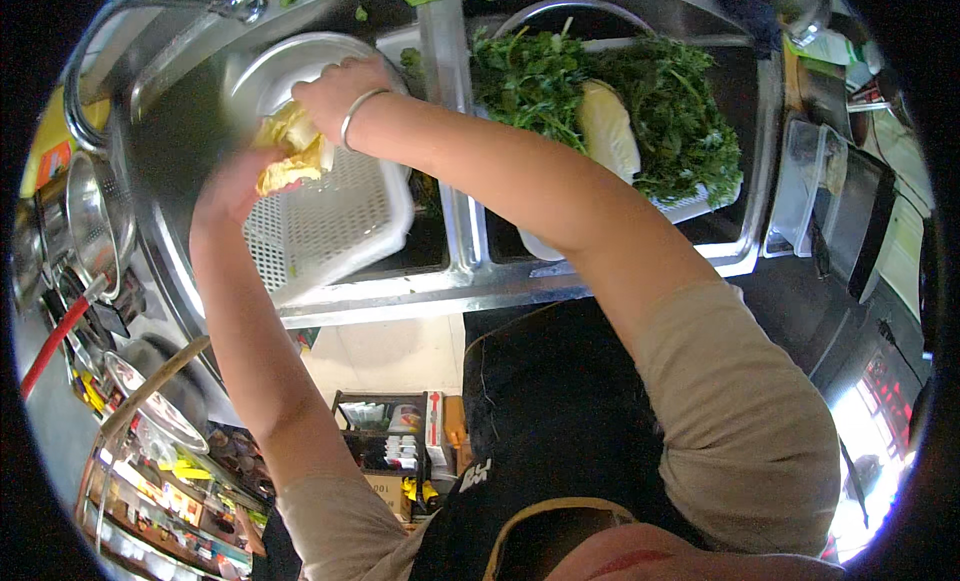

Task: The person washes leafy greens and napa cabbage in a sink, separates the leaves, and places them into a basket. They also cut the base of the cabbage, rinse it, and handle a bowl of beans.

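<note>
Over the left basin of a steel double sink point(469, 228), both hands are on a bunch of yellow-white leaves point(291, 150), apparently Chinese cabbage. My left hand point(238, 182), blurred, grips them from the lower left. My right hand point(349, 90), below a silver bangle, closes on their upper right side; its fingertips are partly hidden. Beneath the leaves is a white perforated plastic basket point(341, 225), tilted in the basin. A round metal bowl point(274, 67) lies behind my hands, its near part covered by them.
The right basin holds leafy greens point(667, 123) and a pale Chinese cabbage point(609, 131) on a white basket point(697, 204). A curved faucet point(75, 71) arches at the left. Metal strainers point(94, 213) and a wooden handle point(157, 382) lie left of the sink. Clear plastic containers point(799, 183) stand right.
</note>
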The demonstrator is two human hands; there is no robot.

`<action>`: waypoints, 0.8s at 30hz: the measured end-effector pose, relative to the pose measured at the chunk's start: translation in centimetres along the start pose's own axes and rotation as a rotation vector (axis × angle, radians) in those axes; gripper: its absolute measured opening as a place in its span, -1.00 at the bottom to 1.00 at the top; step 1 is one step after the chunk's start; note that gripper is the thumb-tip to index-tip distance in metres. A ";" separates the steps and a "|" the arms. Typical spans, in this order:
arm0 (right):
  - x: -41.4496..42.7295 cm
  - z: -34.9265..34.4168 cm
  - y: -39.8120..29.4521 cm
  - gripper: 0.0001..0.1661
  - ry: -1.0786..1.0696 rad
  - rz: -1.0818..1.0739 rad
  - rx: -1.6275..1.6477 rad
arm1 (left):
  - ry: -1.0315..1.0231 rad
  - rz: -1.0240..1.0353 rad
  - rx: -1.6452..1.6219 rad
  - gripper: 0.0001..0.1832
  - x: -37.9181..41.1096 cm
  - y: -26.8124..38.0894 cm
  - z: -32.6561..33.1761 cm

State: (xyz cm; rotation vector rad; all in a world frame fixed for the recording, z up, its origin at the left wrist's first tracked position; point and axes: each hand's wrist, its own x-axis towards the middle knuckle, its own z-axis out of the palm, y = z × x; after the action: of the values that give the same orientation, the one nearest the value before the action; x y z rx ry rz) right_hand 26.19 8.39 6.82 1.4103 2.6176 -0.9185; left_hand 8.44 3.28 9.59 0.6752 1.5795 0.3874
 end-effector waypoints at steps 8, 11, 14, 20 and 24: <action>-21.3 -10.1 14.3 -0.50 0.676 -0.175 -0.188 | 0.349 0.765 0.168 -0.22 -10.6 3.6 28.5; -26.3 -8.1 20.1 -0.38 0.606 -0.046 -0.124 | 0.251 0.792 0.110 -0.12 -9.1 0.0 38.5; -28.8 -3.2 25.8 -0.30 0.290 -0.045 -0.031 | 0.218 0.654 0.351 -0.13 -9.7 -1.8 39.5; -32.4 -9.0 28.0 -0.26 0.621 0.268 0.347 | 0.460 0.190 0.558 -0.66 -7.2 -6.0 30.3; -31.7 -7.6 42.4 -0.60 0.297 0.761 0.053 | 0.261 -0.005 0.396 -0.71 -3.9 -7.8 30.7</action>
State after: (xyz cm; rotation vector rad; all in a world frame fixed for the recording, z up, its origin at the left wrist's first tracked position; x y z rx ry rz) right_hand 79.43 5.99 1.88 2.4353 1.8924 -0.7005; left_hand 37.11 -9.50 3.89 0.9520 1.9308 0.1611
